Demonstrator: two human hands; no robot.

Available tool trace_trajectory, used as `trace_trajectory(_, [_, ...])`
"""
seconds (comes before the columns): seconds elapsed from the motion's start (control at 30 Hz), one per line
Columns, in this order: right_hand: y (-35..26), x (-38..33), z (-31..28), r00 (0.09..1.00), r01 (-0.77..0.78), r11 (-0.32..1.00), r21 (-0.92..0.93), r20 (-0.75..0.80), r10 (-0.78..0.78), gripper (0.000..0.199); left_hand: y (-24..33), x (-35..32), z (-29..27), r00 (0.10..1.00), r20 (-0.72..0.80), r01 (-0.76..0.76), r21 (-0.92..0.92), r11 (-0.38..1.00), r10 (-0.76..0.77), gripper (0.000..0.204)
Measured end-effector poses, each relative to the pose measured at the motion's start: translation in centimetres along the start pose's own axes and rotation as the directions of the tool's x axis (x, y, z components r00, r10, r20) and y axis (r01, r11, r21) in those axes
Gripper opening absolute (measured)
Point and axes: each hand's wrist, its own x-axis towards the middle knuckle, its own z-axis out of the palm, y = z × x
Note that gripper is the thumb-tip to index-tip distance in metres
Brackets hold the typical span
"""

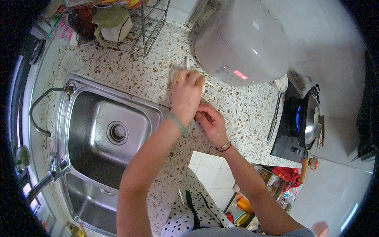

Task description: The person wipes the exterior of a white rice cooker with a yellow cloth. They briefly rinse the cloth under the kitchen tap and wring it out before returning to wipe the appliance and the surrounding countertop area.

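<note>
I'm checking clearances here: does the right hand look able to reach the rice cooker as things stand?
Probably yes: only countertop shows between the right hand and the front of the rice cooker, and the left hand is off to the left.

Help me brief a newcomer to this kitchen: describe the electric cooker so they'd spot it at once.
Find the speckled countertop holding the stainless-steel sink. Beyond the left hand, between the wire rack and the black stove, stands a bulky, rounded, pale electric cooker. A glowing red display on its front sets it apart from both neighbours.
</note>
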Motion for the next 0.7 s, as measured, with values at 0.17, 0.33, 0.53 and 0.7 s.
trace_trajectory(0.17, [0.2, -0.3, -0.6, 1.000, -0.002, 1.000, 0.020, 0.016, 0.002, 0.019, -0.6, -3.5, -4.1, 0.943, 0.331, 0.073, -0.196, 0.978, -0.004, 0.023])
trace_trajectory(0.33, [0.2, -0.2, -0.1, 1.000, 0.010, 0.990, 0.138, -0.022, -0.008, 0.018, -0.3, -2.4, -5.6, 0.981, 0.187, -0.032, -0.076, 0.997, 0.045, 0.014])
trace_trajectory(0.53, [1.1, -0.2, 0.2, 0.995, 0.057, 0.982, 0.180, -0.086, -0.042, 0.015, -1.2, -2.1, -3.7, 0.967, 0.254, 0.095, -0.258, 0.961, -0.028, 0.011])
trace_trajectory(0.7, [1.5, -0.1, 0.0, 0.994, 0.074, 0.988, 0.132, -0.094, -0.062, 0.015, 0.0, 3.3, -2.5, 0.870, -0.031, 0.338, -0.688, 0.642, -0.492, 0.015])
